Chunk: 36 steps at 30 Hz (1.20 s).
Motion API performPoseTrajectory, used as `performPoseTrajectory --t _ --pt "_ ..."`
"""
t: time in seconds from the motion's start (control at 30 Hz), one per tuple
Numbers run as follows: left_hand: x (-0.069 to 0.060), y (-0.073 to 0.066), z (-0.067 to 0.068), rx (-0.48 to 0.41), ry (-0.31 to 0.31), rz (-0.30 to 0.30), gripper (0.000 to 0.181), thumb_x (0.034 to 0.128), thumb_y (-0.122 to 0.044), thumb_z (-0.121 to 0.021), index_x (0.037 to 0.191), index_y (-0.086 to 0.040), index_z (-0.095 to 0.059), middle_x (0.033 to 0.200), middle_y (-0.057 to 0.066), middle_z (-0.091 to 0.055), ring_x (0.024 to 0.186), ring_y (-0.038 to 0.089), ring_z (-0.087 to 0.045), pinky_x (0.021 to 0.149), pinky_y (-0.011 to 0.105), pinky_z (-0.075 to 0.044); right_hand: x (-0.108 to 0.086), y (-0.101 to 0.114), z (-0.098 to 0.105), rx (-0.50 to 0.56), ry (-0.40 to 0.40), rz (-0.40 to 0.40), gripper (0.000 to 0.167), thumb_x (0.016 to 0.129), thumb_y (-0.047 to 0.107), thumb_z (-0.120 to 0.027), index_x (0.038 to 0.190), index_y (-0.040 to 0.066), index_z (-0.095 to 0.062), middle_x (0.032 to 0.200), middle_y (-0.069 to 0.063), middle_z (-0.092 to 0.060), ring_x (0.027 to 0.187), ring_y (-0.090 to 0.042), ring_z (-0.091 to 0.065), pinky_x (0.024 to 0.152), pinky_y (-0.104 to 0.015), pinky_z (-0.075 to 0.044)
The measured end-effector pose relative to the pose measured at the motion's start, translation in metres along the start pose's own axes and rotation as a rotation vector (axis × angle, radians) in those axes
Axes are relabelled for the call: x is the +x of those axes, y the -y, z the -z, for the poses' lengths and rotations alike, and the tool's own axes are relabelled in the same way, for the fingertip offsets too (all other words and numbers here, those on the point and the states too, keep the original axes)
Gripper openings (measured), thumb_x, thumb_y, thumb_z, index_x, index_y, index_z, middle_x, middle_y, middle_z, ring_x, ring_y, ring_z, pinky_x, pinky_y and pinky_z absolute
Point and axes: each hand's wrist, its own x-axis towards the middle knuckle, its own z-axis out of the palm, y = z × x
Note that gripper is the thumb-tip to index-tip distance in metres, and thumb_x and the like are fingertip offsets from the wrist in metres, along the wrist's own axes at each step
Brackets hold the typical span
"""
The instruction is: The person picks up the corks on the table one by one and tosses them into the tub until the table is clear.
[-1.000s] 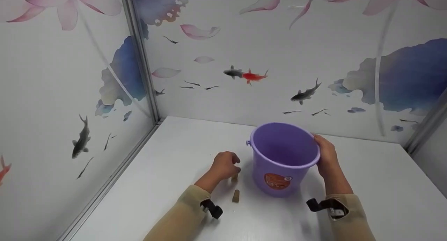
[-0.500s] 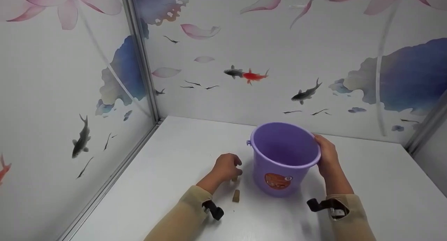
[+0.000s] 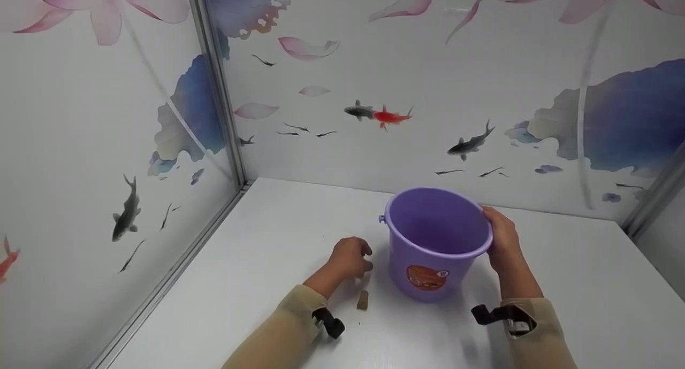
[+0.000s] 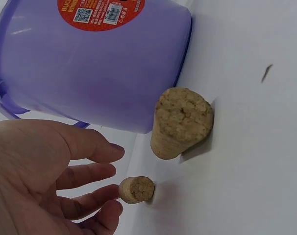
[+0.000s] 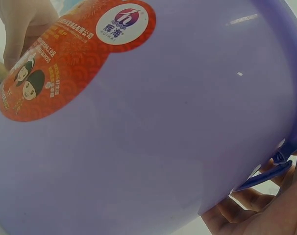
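A purple bucket (image 3: 433, 267) stands upright on the table, with an orange-red label on its side. My right hand (image 3: 502, 238) holds it by the right side, fingers lying along the outer wall beside the handle (image 5: 266, 177). Left of the bucket, my left hand (image 3: 349, 256) hovers low with loosely bent, spread fingers. In the left wrist view a small tapered cork (image 4: 137, 190) stands right by those fingertips, not pinched; whether they touch is unclear. From the head this cork is hidden behind the hand. A second cork (image 3: 363, 300) stands nearer to me.
The white table (image 3: 257, 235) meets a left wall panel (image 3: 64, 144) and a back wall panel (image 3: 321, 155), both printed with fish and lotus. A tiny dark speck (image 4: 267, 73) lies on the table near the corks.
My left hand has shifted slightly right and toward me, covering the farther cork in the head view. The right hand and the bucket have stayed practically still.
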Motion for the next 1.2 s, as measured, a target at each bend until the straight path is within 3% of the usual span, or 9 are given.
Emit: performPoseTrajectory --t 0.43,0.77,1.2 --pt "-0.002 0.007 -0.006 0.017 -0.021 -0.054 0.023 0.0823 -0.003 -0.081 0.104 0.004 -0.078 0.101 0.015 -0.076 0.090 0.025 -0.066 0.087 0.044 -0.057 -0.001 0.000 -0.002 0.017 -0.008 -0.024 0.037 0.115 0.024 -0.038 0.132 0.015 -0.069 0.099 0.023 -0.070 0.105 -0.002 -0.063 0.095 -0.023 -0.051" --pt "-0.002 0.008 -0.008 0.085 -0.012 -0.058 0.023 0.0851 -0.005 -0.081 0.107 0.001 -0.079 0.104 0.014 -0.077 0.101 0.030 -0.069 0.095 0.045 -0.056 -0.002 0.001 -0.002 0.062 0.002 -0.020 0.039 0.113 0.021 -0.039 0.101 0.032 -0.075 0.095 0.019 -0.072 0.097 -0.003 -0.065 0.089 -0.024 -0.053" --pt "-0.002 0.006 -0.011 0.095 -0.003 -0.025 0.021 0.0880 -0.006 -0.080 0.107 0.000 -0.078 0.107 0.012 -0.076 0.108 0.030 -0.068 0.102 0.045 -0.054 0.001 0.000 0.001 0.032 -0.020 -0.029 0.038 0.114 0.024 -0.038 0.106 0.029 -0.075 0.094 0.019 -0.071 0.096 -0.005 -0.064 0.087 -0.024 -0.053"
